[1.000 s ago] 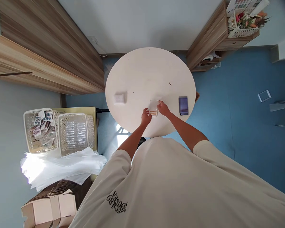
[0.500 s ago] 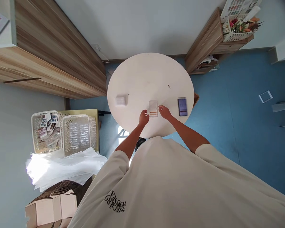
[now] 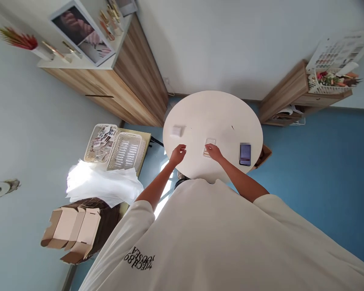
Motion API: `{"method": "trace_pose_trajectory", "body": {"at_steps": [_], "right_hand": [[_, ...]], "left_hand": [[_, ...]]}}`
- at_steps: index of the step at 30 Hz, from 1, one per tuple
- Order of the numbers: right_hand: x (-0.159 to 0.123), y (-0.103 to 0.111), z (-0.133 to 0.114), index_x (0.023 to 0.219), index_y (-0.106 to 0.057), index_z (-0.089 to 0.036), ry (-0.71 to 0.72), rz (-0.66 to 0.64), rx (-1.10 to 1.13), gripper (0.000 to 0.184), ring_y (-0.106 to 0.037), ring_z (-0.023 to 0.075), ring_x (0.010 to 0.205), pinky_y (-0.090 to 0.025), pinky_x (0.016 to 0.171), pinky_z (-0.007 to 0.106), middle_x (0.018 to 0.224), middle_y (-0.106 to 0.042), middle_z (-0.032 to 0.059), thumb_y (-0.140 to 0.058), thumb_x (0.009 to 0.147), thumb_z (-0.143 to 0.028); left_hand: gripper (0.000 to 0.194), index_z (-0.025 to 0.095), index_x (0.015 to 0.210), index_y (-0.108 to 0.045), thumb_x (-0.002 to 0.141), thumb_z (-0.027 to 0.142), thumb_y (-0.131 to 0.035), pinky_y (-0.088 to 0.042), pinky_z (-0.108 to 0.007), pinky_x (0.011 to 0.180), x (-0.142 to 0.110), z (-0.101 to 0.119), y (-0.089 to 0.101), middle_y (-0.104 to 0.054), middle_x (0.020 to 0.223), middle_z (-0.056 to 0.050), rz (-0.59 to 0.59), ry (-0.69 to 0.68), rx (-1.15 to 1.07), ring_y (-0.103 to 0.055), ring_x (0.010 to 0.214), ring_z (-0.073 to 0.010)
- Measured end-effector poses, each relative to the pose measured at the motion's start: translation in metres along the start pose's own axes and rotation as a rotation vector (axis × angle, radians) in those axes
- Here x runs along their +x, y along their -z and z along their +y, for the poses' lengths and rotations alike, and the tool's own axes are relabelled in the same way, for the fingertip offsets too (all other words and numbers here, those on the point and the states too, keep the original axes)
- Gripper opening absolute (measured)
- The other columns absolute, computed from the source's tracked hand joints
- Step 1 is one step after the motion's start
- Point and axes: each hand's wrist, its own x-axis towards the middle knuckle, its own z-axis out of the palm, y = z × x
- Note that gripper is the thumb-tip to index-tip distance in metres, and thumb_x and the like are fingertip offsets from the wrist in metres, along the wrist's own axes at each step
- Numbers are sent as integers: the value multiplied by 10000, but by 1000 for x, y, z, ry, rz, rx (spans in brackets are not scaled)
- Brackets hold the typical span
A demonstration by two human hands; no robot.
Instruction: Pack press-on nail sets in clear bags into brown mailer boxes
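On the round white table (image 3: 200, 109) lies a clear plastic box (image 3: 211, 141), with orange strips showing in its near part. My right hand (image 3: 214, 152) is over the middle of this box, fingers bent together; whatever is between the fingertips is hidden. Left of the box, apart from it, my left hand (image 3: 178, 155) hovers near the table's front left edge. Its thumb and fingers are apart, and nothing shows between them. Beyond that hand sits a small whitish stack (image 3: 176, 131). A phone (image 3: 245, 155) lies right of my right hand.
At left, a side table bears a basket of small packets (image 3: 100, 141), a basket of clear plastic cases (image 3: 124, 153) and white sheets (image 3: 106, 182). Cardboard boxes (image 3: 75, 230) stand nearer. Wooden cabinets (image 3: 139, 76) flank the table; a small dark mark (image 3: 233, 127) is on its top.
The camera view has turned left. My left hand has moved away from the box to the left, fingers apart. My right hand has gone from the box's right side to over it.
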Motion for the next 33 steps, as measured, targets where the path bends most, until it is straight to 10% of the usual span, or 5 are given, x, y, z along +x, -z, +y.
{"method": "trace_pose_trajectory", "body": {"at_steps": [8,23,33], "right_hand": [[16,-68,-82,1172,-744,-236,192,-143,-4,277,-718,203,1089,-556,1003,377,1293,-755,71,-515,1037,-311],[31,-281,-214,1194,-777,-248,388,-311,-126,300,-723,198,1094,-551,1046,368,1268,-776,46,-538,1013,-255],[55,-366,-245,1170,-786,-232,415,-345,-221,308,-724,200,1089,-554,1035,376,1237,-782,55,-533,997,-209]], "left_hand": [[320,219,1183,-711,875,268,-639,-558,-444,1093,-21,-40,122,-763,1240,-117,200,-21,40,-723,1197,-271],[363,208,1196,-719,864,266,-582,-547,-370,1075,-35,-141,326,-782,1233,-95,385,150,106,-729,1171,-233],[542,125,1415,-643,893,250,-559,-485,-475,1158,-10,-224,409,-665,1444,-200,359,264,284,-635,1334,-330]]}}
